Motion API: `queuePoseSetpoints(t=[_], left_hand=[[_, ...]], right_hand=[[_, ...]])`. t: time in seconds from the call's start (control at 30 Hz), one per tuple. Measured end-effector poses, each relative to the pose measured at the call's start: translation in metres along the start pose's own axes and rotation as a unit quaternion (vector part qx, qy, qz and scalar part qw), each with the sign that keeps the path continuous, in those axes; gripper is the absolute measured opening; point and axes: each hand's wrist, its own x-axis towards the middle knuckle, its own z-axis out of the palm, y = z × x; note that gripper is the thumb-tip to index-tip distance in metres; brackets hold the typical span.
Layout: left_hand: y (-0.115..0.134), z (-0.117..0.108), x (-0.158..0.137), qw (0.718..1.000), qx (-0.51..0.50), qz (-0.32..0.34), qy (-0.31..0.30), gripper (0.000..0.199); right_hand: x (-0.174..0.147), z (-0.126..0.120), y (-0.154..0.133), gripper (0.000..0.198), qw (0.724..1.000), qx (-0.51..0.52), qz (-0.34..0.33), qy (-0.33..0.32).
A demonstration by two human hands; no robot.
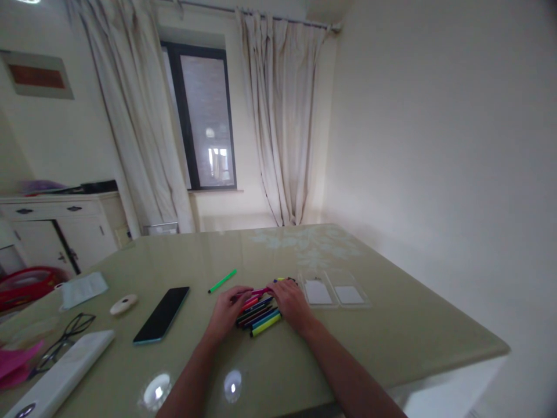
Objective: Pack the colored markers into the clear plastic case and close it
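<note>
Nr edge of the table (pixel 404 342) shows at bottom ctr, running R to a corner; both forearms reach in over the top. Nr L, a white bar-shaped thing (pixel 65 371) lies by glasses (pixel 65 338). Ctr: the pen pile (pixel 259 313) sits btwn the hands, pens side by side on a slant, a yellow-green pen (pixel 266 326) nearest, a pink pen (pixel 260 291) at the far side.

L hand (pixel 228 310) is half-curled at the pile's L ends, R hand (pixel 292 305) half-curled over the R ends, fingertips of both at the pink pen; can't tell if either has a firm grip. A dark-screened phone (pixel 162 316) lies well L, so there's elbow room btwn it & L hand. R side's tighter: a clear plastic case (pixel 328 289) w/ white inserts lies just beside R hand; past it, plenty of tabletop to the R edge, w/ a wall (pixel 444 174) alongside.

Farther: green pen (pixel 222 281) just beyond L hand, apart from the pile; then open tabletop to the far edge, & curtains (pixel 282 104) behind.
</note>
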Motion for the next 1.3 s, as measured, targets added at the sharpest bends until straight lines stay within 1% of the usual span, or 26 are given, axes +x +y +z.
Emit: queuePoseSetpoints(t=[0.07, 0.13, 0.2, 0.27, 0.3, 0.37, 0.4, 0.5, 0.57, 0.6, 0.67, 0.77, 0.83, 0.93, 1.07, 1.17, 1.23, 1.3], left_hand=[[0.000, -0.001, 0.002, 1.000, 0.006, -0.002, 0.005, 0.037], [-0.003, -0.007, 0.005, 0.999, 0.012, -0.009, 0.038, 0.045], [-0.009, -0.019, 0.007, 0.993, 0.023, -0.025, 0.112, 0.055], [-0.019, -0.033, 0.007, 0.976, 0.048, -0.047, 0.205, 0.063], [-0.024, -0.039, 0.007, 0.972, 0.074, -0.057, 0.217, 0.061], [-0.034, -0.045, 0.005, 0.964, 0.132, -0.083, 0.214, 0.056], [-0.037, -0.044, 0.004, 0.964, 0.157, -0.090, 0.194, 0.051], [-0.045, -0.038, 0.002, 0.968, 0.208, -0.089, 0.106, 0.037], [-0.048, -0.035, 0.003, 0.962, 0.249, -0.083, 0.074, 0.033], [-0.050, -0.036, 0.003, 0.956, 0.271, -0.082, 0.078, 0.033], [-0.052, -0.039, 0.005, 0.940, 0.308, -0.090, 0.117, 0.038], [-0.056, -0.045, 0.008, 0.919, 0.339, -0.116, 0.165, 0.044], [-0.058, -0.046, 0.008, 0.910, 0.354, -0.128, 0.176, 0.043], [-0.061, -0.045, 0.007, 0.906, 0.362, -0.134, 0.178, 0.037], [-0.062, -0.046, 0.004, 0.909, 0.356, -0.128, 0.174, 0.027], [-0.056, -0.046, 0.001, 0.916, 0.336, -0.128, 0.178, 0.030], [-0.046, -0.042, 0.000, 0.935, 0.288, -0.107, 0.177, 0.034], [-0.033, -0.034, -0.002, 0.962, 0.215, -0.058, 0.159, 0.038]], right_hand=[[0.002, -0.001, 0.000, 0.015, 1.000, 0.000, -0.006, 0.003], [0.001, -0.005, 0.008, 0.017, 1.000, 0.009, 0.009, 0.017], [-0.001, -0.012, 0.023, 0.022, 0.996, 0.024, 0.058, 0.057], [-0.006, -0.019, 0.041, 0.024, 0.982, 0.029, 0.138, 0.122], [-0.008, -0.021, 0.048, 0.025, 0.975, 0.023, 0.167, 0.142], [-0.010, -0.023, 0.054, 0.026, 0.970, 0.009, 0.198, 0.142], [-0.010, -0.022, 0.052, 0.026, 0.971, 0.002, 0.205, 0.126], [-0.006, -0.016, 0.036, 0.026, 0.978, -0.029, 0.203, 0.049], [-0.004, -0.012, 0.023, 0.025, 0.980, -0.059, 0.192, -0.002], [-0.003, -0.011, 0.018, 0.023, 0.979, -0.074, 0.188, -0.024], [-0.002, -0.008, 0.013, 0.018, 0.977, -0.098, 0.184, -0.053], [-0.004, -0.005, 0.011, 0.016, 0.975, -0.112, 0.179, -0.065], [-0.005, -0.002, 0.011, 0.017, 0.978, -0.108, 0.168, -0.064], [-0.007, 0.002, 0.012, 0.016, 0.980, -0.103, 0.157, -0.067], [-0.007, 0.006, 0.013, 0.016, 0.981, -0.105, 0.151, -0.064], [-0.005, 0.004, 0.011, 0.017, 0.984, -0.086, 0.150, -0.051], [-0.004, 0.000, 0.008, 0.020, 0.987, -0.064, 0.141, -0.039], [-0.002, -0.003, 0.004, 0.029, 0.992, -0.041, 0.117, -0.030]])
